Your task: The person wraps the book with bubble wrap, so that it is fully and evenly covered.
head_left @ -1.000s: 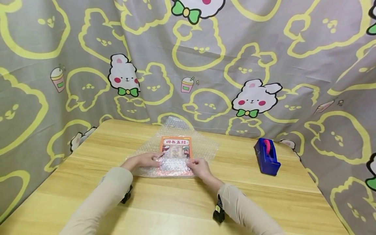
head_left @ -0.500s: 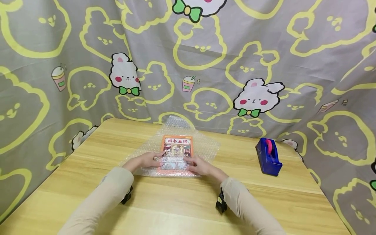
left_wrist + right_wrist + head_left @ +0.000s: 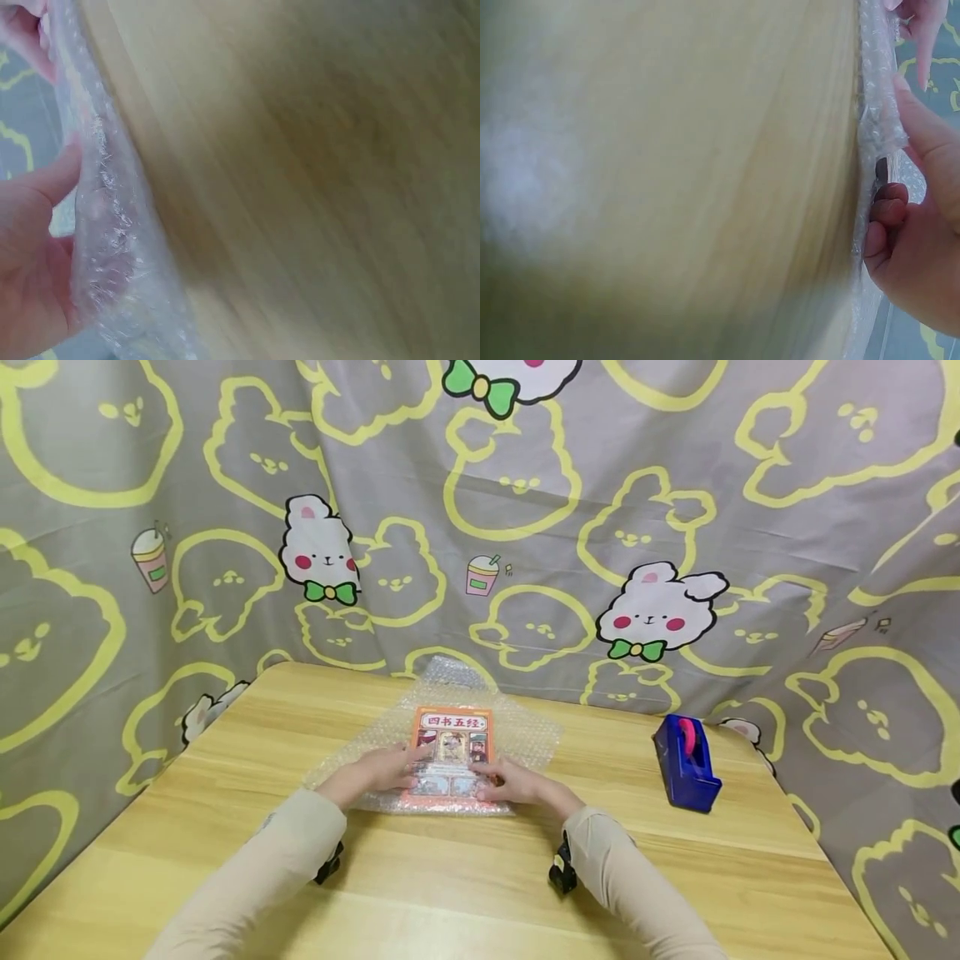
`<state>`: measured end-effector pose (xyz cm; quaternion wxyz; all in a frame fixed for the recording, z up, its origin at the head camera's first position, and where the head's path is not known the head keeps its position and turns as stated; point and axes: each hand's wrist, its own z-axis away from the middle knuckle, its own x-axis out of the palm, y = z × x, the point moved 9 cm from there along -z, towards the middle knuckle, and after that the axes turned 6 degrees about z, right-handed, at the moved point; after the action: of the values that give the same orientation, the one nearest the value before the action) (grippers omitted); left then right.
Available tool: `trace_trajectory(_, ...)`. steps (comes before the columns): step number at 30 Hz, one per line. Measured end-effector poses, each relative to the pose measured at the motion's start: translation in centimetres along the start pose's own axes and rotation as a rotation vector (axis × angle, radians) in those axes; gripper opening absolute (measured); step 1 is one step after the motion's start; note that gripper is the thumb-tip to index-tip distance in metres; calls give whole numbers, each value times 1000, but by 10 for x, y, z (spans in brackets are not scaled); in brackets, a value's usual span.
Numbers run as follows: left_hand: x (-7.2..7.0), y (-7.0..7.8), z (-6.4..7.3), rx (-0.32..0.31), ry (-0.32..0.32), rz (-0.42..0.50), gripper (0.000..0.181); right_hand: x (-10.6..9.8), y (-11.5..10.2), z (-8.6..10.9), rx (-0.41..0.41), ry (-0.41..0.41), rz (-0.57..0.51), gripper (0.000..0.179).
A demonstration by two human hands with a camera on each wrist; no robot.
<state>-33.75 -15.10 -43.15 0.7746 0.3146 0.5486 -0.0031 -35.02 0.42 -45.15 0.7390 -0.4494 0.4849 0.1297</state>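
Note:
An orange book with a Chinese title lies on a sheet of bubble wrap, whose near part is folded over the book's lower half. My left hand is at the book's left side, thumb on top of the fold. Through the wrap, the left wrist view shows the fingers of this hand blurred behind the film. On the opposite side, my right hand lays its thumb over the fold. Its other fingers curl against the book's side edge in the right wrist view, where the hand is close up.
A blue tape dispenser with a pink core stands on the wooden table at the right. Behind the table hangs a patterned grey curtain. A black wrist camera sits under the right sleeve.
My right hand has moved from pinching the wrap's edge to lying farther over the book's right side. The fold now lies flatter, and the cover shows more clearly through it. The left hand shifts slightly.

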Motion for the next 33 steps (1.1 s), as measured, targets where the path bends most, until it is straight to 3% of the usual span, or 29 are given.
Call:
trace_trajectory(4,5,3,2,37,-67,21,56,1,3,-1,24,-6,-5,57)
trace_trajectory(10,12,-6,-2,-3,-154,186,52,4,6,-4,37,-24,-48,60)
trace_trajectory(15,12,-9,-6,-36,-182,239,53,-3,12,-6,66,-57,-154,54)
trace_trajectory(17,12,-8,-8,-16,-190,241,54,-10,19,-9,93,-44,-224,51)
trace_trajectory(22,14,-9,-13,32,-200,304,55,-38,45,-32,131,106,-430,51)
trace_trajectory(24,15,-12,-14,22,-204,343,55,-47,56,-44,137,167,-491,52)
trace_trajectory(33,13,-12,-16,14,-175,417,55,-78,100,-86,231,388,-669,56)
